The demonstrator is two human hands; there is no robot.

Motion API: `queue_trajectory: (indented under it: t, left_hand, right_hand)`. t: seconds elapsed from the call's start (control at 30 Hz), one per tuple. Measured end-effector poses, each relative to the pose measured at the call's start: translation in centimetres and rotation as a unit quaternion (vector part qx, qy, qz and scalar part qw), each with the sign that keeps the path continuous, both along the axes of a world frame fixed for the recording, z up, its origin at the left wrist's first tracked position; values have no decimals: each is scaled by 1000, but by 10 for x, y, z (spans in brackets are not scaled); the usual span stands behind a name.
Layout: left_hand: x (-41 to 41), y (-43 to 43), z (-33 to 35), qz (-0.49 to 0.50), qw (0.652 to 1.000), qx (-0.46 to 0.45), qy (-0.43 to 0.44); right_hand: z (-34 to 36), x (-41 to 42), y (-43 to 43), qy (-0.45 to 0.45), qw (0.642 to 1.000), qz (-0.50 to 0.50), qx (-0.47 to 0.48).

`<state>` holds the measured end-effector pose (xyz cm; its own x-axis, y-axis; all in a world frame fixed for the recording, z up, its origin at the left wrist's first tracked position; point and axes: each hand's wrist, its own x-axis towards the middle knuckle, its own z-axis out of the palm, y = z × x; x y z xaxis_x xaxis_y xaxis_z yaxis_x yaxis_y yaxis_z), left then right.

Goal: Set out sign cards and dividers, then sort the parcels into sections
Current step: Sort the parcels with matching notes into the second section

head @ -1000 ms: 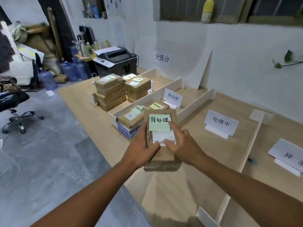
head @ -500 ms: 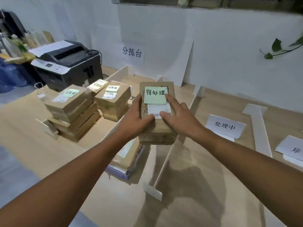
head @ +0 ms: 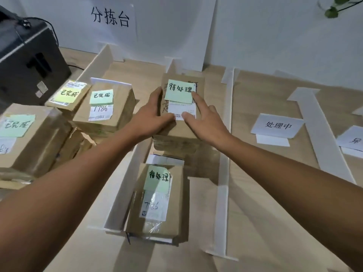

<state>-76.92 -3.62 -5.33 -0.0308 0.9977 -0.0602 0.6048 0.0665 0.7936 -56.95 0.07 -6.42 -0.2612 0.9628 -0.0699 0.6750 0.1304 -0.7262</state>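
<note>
Wooden table (head: 265, 213) beneath the gripped parcel (head: 177, 143); black printer (head: 25, 61) far left of it; white dividers (head: 224, 173) flanking it; stacked parcels (head: 106, 114) left of it, nearer parcel (head: 155, 226) just before it; left hand (head: 151, 116) wrapped round its left edge, right hand (head: 204, 122) clamped on its right edge, thumb and forefinger on top; sign card (head: 277, 125) right of it; green note (head: 179, 91) on its top

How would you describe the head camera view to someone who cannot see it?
A left hand and right hand hold a brown parcel bearing a green note between two white dividers, beyond a second parcel lying there. To the left sit stacked parcels; to the right, a 处理中 sign card.
</note>
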Motion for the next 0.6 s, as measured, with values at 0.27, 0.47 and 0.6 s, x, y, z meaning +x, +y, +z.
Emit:
queue_trajectory:
  t: [0.27, 0.47, 0.6]
  left_hand:
    - [-12, 38, -78, 7, 999, -21, -35]
    - [-12, 45, -109, -2, 999, -20, -39]
    - [-13, 45, -110, -6, 999, -19, -41]
  right_hand:
    - [-79, -20, 43, -40, 998, 0, -39]
    - [-121, -23, 40, -30, 999, -24, -38]
    - [-122, -22, 39, -25, 998, -24, -50]
